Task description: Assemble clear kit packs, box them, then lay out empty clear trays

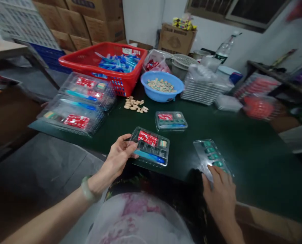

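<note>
My left hand (117,154) grips the left side of a clear plastic tray (153,162), thumb on top. A red patterned packet (147,138), a small striped block (163,143) and a blue pen-like stick (151,156) lie in it; its row of small middle compartments looks empty. To the right, my right hand (220,193) is closed around the near end of another clear tray (200,152) with several green pieces (209,150) in a row. Its fingertips rest by the nearest pieces, partly hiding them. Beyond sits a filled clear tray (171,128).
Stacked filled trays (74,115) stand at left on the green table (255,152). Behind are a red basket (95,69) of blue sticks, a blue bowl (161,96) of small blocks, loose beige pieces (134,105) and stacked empty trays (199,86). Cardboard boxes (97,27) rise at the back.
</note>
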